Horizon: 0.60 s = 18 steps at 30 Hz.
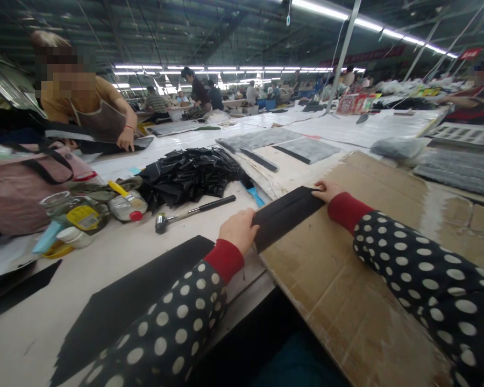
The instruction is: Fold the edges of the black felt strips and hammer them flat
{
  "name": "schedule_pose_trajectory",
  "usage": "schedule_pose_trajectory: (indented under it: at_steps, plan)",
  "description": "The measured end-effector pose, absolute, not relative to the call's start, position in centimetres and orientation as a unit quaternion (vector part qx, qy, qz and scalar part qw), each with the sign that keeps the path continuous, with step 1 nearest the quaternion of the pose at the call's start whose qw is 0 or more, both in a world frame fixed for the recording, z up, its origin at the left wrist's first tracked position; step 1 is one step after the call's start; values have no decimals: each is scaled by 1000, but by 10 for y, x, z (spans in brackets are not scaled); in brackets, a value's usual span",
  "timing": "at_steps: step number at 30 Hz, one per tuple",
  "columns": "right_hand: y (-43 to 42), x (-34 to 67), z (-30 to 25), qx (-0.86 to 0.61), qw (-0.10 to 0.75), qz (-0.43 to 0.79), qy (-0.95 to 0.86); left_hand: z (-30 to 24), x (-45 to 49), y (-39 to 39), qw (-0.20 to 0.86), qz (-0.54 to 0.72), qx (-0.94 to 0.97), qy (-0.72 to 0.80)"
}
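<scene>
A folded strip of black material (288, 215) stretches between my hands over the left edge of a brown cardboard sheet (339, 285). My left hand (239, 230) pinches its near left end, thumb on top. At the far right end, my right hand (326, 191) grips a corner between thumb and fingers. A stack of flat black pieces (133, 301) lies on the table, partly under my left sleeve. Beyond my left hand rest a hammer (193, 212) with a black handle and a heap of black pieces (193, 172).
Left on the table are a yellow-handled brush (125, 193), a glass jar (58, 204), a white lid (75, 236) and a pink bag (28, 183). A blue tool (255, 194) lies near the strip. Across the table a co-worker (92, 102) handles dark material. Grey sheets (306, 149) lie ahead.
</scene>
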State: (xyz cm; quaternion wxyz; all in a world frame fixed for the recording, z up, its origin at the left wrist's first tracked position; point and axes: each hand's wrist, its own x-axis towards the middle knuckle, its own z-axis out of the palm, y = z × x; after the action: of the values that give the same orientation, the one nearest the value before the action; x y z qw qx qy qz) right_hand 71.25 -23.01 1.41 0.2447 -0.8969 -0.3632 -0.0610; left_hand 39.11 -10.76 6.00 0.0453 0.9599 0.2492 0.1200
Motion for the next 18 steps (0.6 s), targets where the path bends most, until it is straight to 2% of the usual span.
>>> schedule_pose_trajectory:
  at_steps: [4,8,13,18]
  plan:
    - [-233,704,22,-895,189,-93,-393,59,391,-111,-10,145,978,151]
    - [-233,689,23,-899,149,-81,-404,55,376,-99,33,151,981,116]
    - [-239,682,32,-901,128,-61,-410,58,303,-63,73,194,962,175]
    - [-232,658,63,-892,135,-57,-428,57,195,-30,90,133,941,297]
